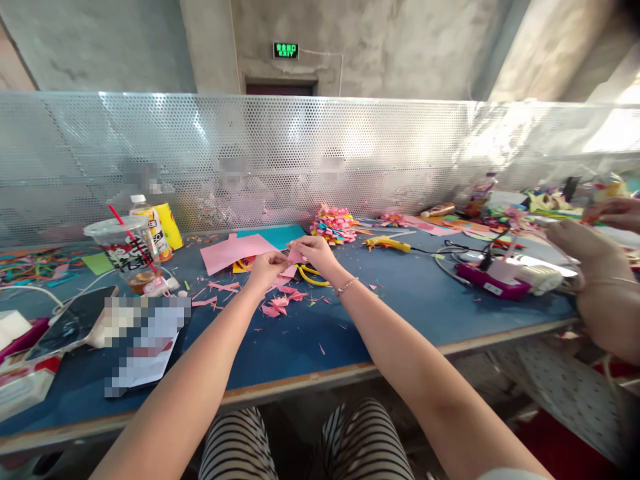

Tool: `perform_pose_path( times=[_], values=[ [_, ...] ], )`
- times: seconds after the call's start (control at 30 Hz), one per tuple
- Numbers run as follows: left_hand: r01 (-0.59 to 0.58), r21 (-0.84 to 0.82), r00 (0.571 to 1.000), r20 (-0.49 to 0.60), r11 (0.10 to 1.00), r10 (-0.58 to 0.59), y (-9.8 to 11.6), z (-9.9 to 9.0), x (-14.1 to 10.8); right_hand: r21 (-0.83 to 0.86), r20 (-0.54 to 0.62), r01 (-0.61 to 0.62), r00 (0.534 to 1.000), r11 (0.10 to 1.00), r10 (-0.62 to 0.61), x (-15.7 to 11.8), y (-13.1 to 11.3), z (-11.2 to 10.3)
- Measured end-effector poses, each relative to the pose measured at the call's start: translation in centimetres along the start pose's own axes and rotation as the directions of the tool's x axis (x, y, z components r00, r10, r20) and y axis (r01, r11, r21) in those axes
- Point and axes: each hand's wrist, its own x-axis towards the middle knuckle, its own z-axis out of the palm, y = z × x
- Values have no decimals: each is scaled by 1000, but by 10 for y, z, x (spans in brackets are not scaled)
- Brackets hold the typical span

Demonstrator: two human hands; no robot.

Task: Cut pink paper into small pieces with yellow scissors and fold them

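Observation:
Over the blue tabletop, my left hand (269, 268) is closed in a pinch at the left edge of a small piece of pink paper (295, 256). My right hand (316, 253) grips the same piece from the other side between thumb and fingers. Yellow scissor-like handles (315, 279) lie just under my right wrist, their other end hidden. Behind my left hand rests a larger pink paper sheet (225, 253), partly over a teal sheet (285, 236). Folded pink paper pieces (280, 303) and thin scraps are scattered below my hands.
A pink, yellow and blue paper cluster (333, 223) and a yellow glue gun (387, 243) lie beyond. On the left stand a plastic cup (130, 250), a bottle (159, 233) and a phone (155, 350). A purple power strip (493, 283) and another person's arm (595, 267) are right.

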Motion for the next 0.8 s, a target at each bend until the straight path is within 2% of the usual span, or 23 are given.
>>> perform_pose_path(
  times=[0.07,0.13,0.17,0.23,0.3,0.33,0.4,0.5,0.6,0.63,0.67,0.7,0.73,0.8],
  values=[
    [-1,6,994,-112,1000,2,-1,-1,2,-43,-25,52,998,998,-53,1,-2,-4],
    [87,-128,973,-202,988,-112,2,-1,2,-77,-22,123,992,989,-125,1,-3,-8],
    [151,-233,959,-203,961,-200,4,-1,2,-85,-11,156,987,984,-158,1,-3,-8],
    [258,-429,936,-113,866,-334,11,0,0,-97,25,213,977,972,-212,1,-1,-7],
    [249,-525,947,-45,814,-318,18,1,-2,-123,77,260,965,958,-252,-1,2,-2],
    [208,-542,959,-52,814,-279,20,1,-2,-140,109,284,957,949,-271,-2,4,1],
    [108,-534,971,-123,839,-203,22,0,-3,-169,191,333,934,928,-301,-5,6,7],
    [28,-497,959,-232,867,-164,19,-3,-1,-211,288,349,915,913,-283,-6,6,7],
    [19,-437,940,-299,899,-166,16,-8,2,-441,235,208,966,873,-111,-4,3,-5],
    [14,-382,934,-324,924,-148,15,-9,3,-571,222,127,975,811,4,-3,2,-12],
    [3,-312,930,-348,950,-117,14,-11,4,-701,226,51,962,711,153,-2,2,-18],
    [-14,-242,927,-366,970,-78,13,-12,5,-804,249,10,913,594,322,-2,3,-24],
    [-31,-180,926,-375,983,-40,13,-12,5,-871,265,-4,838,491,477,-1,4,-29],
    [-56,-112,926,-377,992,10,12,-13,5,-920,277,7,722,392,635,-2,6,-35]
  ],
)
